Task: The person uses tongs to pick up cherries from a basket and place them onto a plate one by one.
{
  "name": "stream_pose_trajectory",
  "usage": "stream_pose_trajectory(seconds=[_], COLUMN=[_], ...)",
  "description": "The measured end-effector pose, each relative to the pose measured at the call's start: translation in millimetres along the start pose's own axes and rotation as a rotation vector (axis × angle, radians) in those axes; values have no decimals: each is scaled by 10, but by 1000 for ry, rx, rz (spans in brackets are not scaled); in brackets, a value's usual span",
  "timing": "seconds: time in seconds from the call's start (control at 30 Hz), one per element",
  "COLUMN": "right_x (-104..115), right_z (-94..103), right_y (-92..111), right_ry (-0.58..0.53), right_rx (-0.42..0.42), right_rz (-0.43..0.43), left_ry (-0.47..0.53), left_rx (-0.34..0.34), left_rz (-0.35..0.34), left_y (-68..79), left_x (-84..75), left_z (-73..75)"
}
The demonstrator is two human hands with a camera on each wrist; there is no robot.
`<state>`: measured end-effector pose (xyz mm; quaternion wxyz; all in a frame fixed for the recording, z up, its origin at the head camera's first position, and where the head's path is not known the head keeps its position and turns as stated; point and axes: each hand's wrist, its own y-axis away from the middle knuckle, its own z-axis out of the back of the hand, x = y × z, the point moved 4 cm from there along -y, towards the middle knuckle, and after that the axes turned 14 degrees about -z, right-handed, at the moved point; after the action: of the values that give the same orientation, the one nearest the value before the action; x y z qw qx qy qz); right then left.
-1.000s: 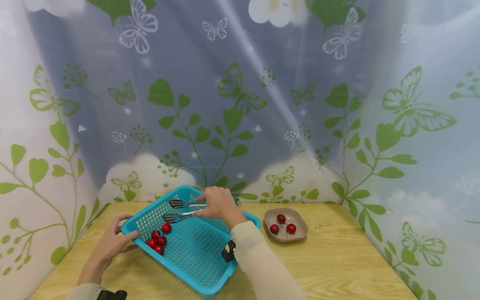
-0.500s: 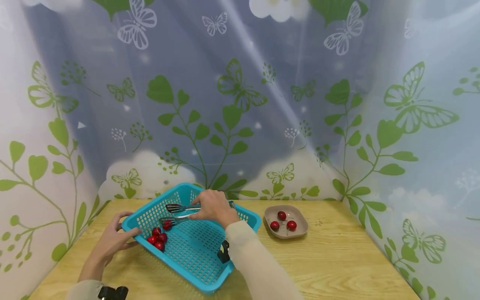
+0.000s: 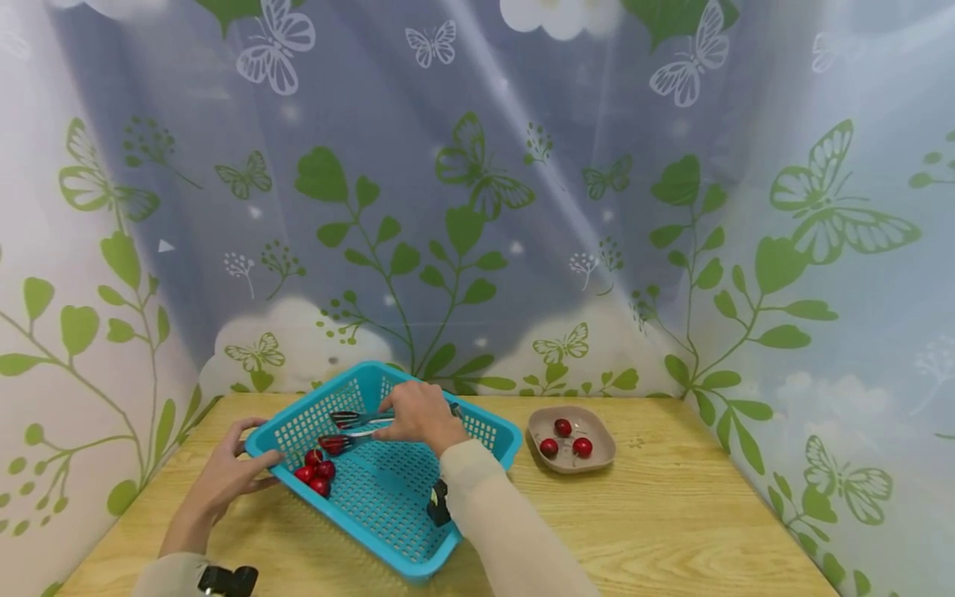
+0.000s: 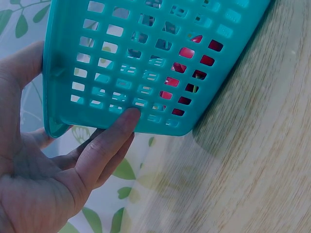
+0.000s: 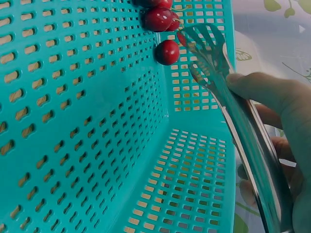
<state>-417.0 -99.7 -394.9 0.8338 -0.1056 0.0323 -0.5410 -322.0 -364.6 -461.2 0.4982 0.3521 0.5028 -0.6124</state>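
My left hand [image 3: 227, 477] grips the corner of a blue perforated plastic basket [image 3: 388, 539], thumb on its rim; in the left wrist view, fingers [image 4: 104, 148] press its outer wall. My right hand [image 3: 424, 414] holds metal serving tongs [image 5: 243, 131] with slotted heads, parted, over the basket. A lone cherry [image 5: 167, 52] lies just below the tong heads in the right wrist view; from the head view the nearer tong head overlaps it. Several more cherries [image 3: 317, 473] cluster in the basket's left corner. Whether the tongs touch a cherry, I cannot tell.
A small beige dish [image 3: 548, 414] with 3 cherries [image 3: 583, 448] stands right of the basket on the wooden table [image 3: 671, 514]. A patterned curtain [image 3: 477, 249] rises behind the table's back edge and along both sides.
The right hand has moved slightly left and down with the tongs, so the nearer tong head now covers the lone cherry. The left hand keeps its grip on the basket.
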Motion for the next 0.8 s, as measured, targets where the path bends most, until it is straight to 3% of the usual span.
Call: stream_pose_trajectory(seconds=[0.5,0.8], right_x=[52,92], right_z=[-91,-156], right_y=[-47,-54], right_ry=[25,50], right_rx=[19,20], right_rz=[-22,8], left_ry=[-13,-12], left_rx=[-1,3], left_rz=[-12,-10], left_y=[1,5], left_x=[24,17], left_z=[2,1])
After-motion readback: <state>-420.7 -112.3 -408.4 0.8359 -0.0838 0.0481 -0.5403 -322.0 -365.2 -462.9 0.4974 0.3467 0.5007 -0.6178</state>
